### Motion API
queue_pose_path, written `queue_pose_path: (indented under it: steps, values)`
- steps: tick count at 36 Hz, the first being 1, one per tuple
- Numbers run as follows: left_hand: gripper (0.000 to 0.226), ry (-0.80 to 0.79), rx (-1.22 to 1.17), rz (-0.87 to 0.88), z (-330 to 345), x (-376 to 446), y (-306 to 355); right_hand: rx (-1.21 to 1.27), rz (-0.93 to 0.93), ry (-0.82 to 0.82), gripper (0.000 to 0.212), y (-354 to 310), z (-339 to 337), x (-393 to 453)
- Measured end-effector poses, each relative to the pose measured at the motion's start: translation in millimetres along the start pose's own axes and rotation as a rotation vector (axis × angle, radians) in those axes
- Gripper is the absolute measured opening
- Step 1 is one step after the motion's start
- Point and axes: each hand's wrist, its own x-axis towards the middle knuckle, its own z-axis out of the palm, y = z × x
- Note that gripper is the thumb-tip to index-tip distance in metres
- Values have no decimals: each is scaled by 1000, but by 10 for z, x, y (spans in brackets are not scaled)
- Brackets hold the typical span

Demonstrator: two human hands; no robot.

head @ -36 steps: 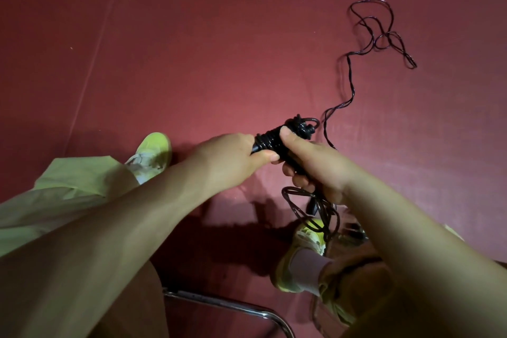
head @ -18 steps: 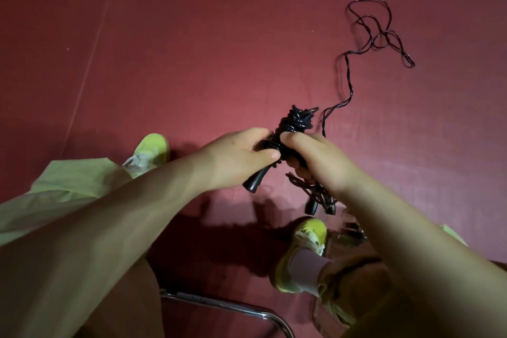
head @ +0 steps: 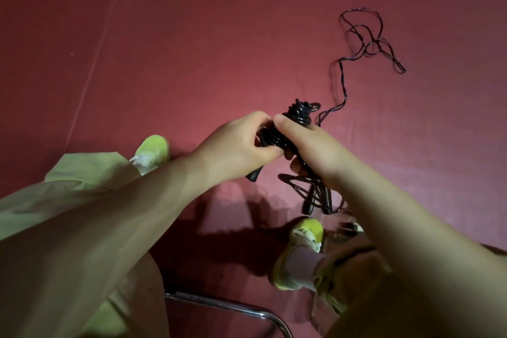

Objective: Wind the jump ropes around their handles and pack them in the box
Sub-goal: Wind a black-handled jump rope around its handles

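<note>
A black jump rope bundle point(head: 300, 114), handles wrapped with cord, is held above the red floor between both hands. My left hand point(head: 238, 145) grips its lower part, with a handle end point(head: 254, 174) poking out below. My right hand point(head: 310, 145) closes on the upper part, thumb against the coils. A loose length of cord point(head: 365, 38) trails from the bundle and lies tangled on the floor at the upper right. More black cord loops and handles point(head: 315, 195) hang under my right hand. No box is in view.
The floor is a red mat point(head: 219, 35) with a seam point(head: 101, 46) running diagonally at the left. My yellow-green shoes point(head: 155, 149) point(head: 304, 236) rest on it. A chrome chair tube point(head: 233, 307) crosses the bottom.
The bundle has tilted more upright, and both hands have closed tighter around it. The loose cord on the floor has barely shifted.
</note>
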Motion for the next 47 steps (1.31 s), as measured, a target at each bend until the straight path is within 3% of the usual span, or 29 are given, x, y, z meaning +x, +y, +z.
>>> queue_pose_path:
  steps: [7,9,11,14,21,24,29,37,41,45,47]
  values:
    - [62,-72,-296,-90,-128,-185,147,95,-121,60,34,-183,-25,-251]
    - [49,-165,-400,-97,-175,-285,182,139,-172,41,34,-216,-13,-368]
    - [22,-266,-518,-115,-227,-427,282,193,-219,-36,32,-257,-24,-490]
    - [2,-246,-566,-93,-259,-637,469,199,-243,-91,34,-322,-66,-667]
    - [5,7,-247,126,-334,-1035,945,99,-230,51,39,-579,-220,-1302]
    - [21,101,-92,227,-403,-1313,1197,33,-264,107,37,-690,-302,-1685]
    - [33,176,23,339,-454,-1754,1482,6,-335,136,37,-748,-350,-2204]
    - [33,301,146,491,-420,-2292,1818,45,-461,219,47,-815,-288,-2885]
    - [40,156,67,482,-502,-2492,1968,117,-572,209,38,-834,-285,-3115]
    - [27,-255,-318,375,-573,-2661,2043,196,-693,161,32,-866,-252,-3217]
    - [37,-430,-497,307,-590,-2712,2051,206,-729,150,34,-898,-222,-3262]
